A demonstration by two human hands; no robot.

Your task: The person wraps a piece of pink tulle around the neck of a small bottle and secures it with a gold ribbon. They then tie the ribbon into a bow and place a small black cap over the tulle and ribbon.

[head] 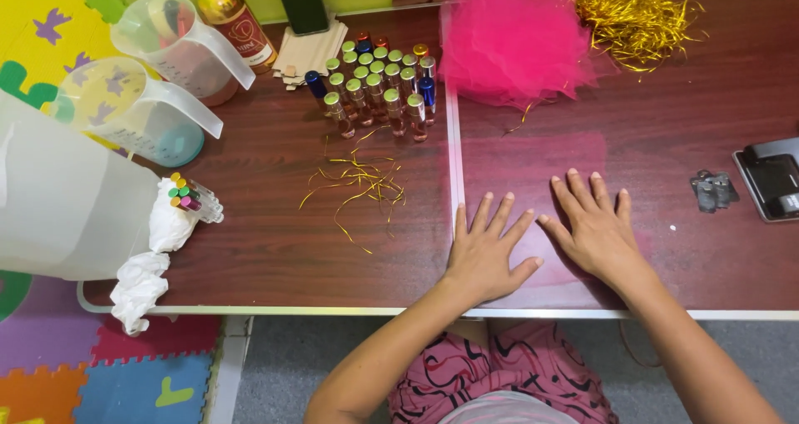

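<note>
On the dark wood-grain bench (250, 224), head view: both hands flat, palms down, side by side near the front edge. Left hand (487, 253) just right of the pale seam strip (454, 166) between the two bench panels; fingers (501, 214) spread, empty, pinching nothing. Right hand (595, 228) just beside it, fingers (574, 189) likewise spread and empty, thumb tips of the two hands near but apart.

Nearest loose material: scattered gold foil strands (359, 184), up and to the left of the left hand, across the seam; strands lying every way, no single long axis. Left hand clearly the nearer of the two. Beyond the strands, farther from the body, a cluster of small capped vials (379, 87), upright, standing close together. Straight ahead of both hands, well apart, a heap of pink tulle (512, 45); to its right a bundle of gold foil shred (637, 16).

Far right: small metal clip (712, 190) and a dark device (774, 178) at the bench edge, nearer the right hand. Far left: two clear measuring jugs (150, 91), an amber bottle (233, 20), a stack of flat wooden sticks (310, 51), crumpled white tissue (154, 257) touching a bundle of coloured-cap tubes (196, 199), and a large translucent white container (58, 203). Below: foam play mat (91, 374) on the floor.
</note>
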